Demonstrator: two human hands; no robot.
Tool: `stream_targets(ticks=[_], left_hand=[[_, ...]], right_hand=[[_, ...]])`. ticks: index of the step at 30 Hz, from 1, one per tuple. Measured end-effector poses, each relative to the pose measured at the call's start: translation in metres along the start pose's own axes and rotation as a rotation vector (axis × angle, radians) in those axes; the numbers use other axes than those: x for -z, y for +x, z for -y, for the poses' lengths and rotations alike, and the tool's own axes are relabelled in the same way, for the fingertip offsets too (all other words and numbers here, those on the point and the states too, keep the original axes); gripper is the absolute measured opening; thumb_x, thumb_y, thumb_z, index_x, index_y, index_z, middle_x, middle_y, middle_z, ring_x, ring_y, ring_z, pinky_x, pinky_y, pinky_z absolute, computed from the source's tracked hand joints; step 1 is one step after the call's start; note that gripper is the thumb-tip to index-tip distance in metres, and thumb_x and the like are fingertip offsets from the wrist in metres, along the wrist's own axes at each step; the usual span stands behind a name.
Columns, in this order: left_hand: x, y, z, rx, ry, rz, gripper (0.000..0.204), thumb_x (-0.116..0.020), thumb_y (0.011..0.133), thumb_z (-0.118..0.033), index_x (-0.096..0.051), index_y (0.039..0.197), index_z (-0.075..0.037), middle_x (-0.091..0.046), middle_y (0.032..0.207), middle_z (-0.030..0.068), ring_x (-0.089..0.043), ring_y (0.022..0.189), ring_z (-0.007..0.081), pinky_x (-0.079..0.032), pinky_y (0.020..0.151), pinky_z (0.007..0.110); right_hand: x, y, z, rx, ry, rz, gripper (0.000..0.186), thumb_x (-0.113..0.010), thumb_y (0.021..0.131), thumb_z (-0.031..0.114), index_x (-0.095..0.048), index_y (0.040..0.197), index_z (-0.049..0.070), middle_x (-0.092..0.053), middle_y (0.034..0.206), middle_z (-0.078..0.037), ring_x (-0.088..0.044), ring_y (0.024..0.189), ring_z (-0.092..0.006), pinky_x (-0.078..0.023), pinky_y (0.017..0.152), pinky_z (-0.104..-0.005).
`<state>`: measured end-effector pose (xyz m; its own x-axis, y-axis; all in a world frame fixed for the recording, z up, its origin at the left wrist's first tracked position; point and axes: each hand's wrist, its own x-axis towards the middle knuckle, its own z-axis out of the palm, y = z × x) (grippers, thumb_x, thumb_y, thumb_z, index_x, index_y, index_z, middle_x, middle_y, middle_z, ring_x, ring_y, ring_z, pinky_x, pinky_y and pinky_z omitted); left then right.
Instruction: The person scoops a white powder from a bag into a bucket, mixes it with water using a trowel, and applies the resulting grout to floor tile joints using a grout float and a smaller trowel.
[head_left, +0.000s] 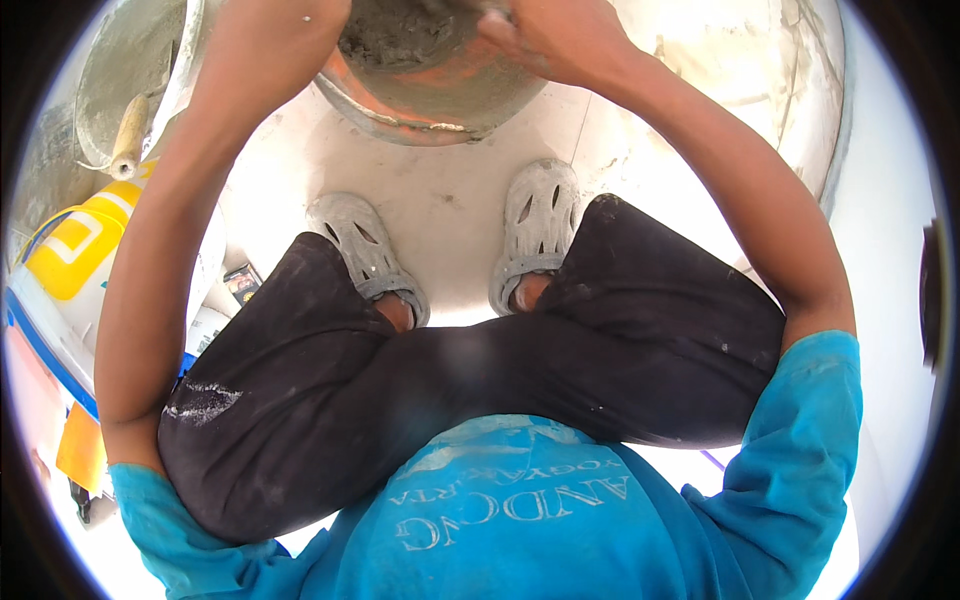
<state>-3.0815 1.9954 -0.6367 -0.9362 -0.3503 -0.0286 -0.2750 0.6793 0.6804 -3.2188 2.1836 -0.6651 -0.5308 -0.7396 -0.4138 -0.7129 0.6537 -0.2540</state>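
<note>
An orange bucket point(440, 105) crusted with grey mortar point(395, 30) sits in front of my feet. My left hand point(290, 25) is at its left side, up at the top edge of the head view, with its fingers out of sight. At the bucket's upper right is my right hand point(525, 30), fingers curled and slightly blurred; whatever they grip is too unclear to name. Both forearms reach forward past my bent knees.
Another mortar-stained container point(105, 75) with a roller-like tool point(130, 130) stands at left, above a yellow-and-white pail point(80, 250) and assorted items. My grey clogs point(535, 210) rest on pale floor tiles point(450, 200). A white wall point(890, 280) runs along the right.
</note>
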Motion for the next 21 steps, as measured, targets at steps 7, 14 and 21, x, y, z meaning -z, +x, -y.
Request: stream_targets(ticks=[7,14,21], left_hand=[[-0.001,-0.012,-0.027,0.022,-0.031,-0.06,0.05,-0.049,0.084,-0.003,-0.043,0.134,0.003,-0.059,0.114,0.0299,-0.056,0.112,0.041,-0.041,0.099,0.043],[0.02,0.004,0.085,0.128,-0.463,-0.146,0.051,-0.047,0.082,-0.001,-0.044,0.133,0.002,-0.059,0.116,0.0272,-0.056,0.114,0.0375,-0.04,0.102,0.043],[0.008,0.008,0.019,-0.121,-0.237,-0.025,0.051,-0.047,0.081,-0.001,-0.044,0.133,0.001,-0.058,0.117,0.0279,-0.054,0.116,0.0399,-0.038,0.103,0.043]], right_hand=[[-0.081,0.01,-0.003,-0.076,0.701,0.094,0.035,-0.051,0.091,0.029,-0.05,0.11,0.0,-0.063,0.077,-0.026,-0.061,0.064,-0.0423,-0.047,0.058,-0.0464],[0.021,0.034,0.039,-0.141,0.9,0.395,0.019,-0.049,0.092,0.023,-0.055,0.089,0.005,-0.057,0.066,-0.01,-0.054,0.049,-0.0188,-0.036,0.04,-0.0352],[-0.015,0.002,0.035,0.421,-0.154,-0.043,0.027,-0.053,0.088,0.036,-0.058,0.11,0.019,-0.07,0.076,-0.01,-0.07,0.071,-0.0292,-0.054,0.058,-0.0431]])
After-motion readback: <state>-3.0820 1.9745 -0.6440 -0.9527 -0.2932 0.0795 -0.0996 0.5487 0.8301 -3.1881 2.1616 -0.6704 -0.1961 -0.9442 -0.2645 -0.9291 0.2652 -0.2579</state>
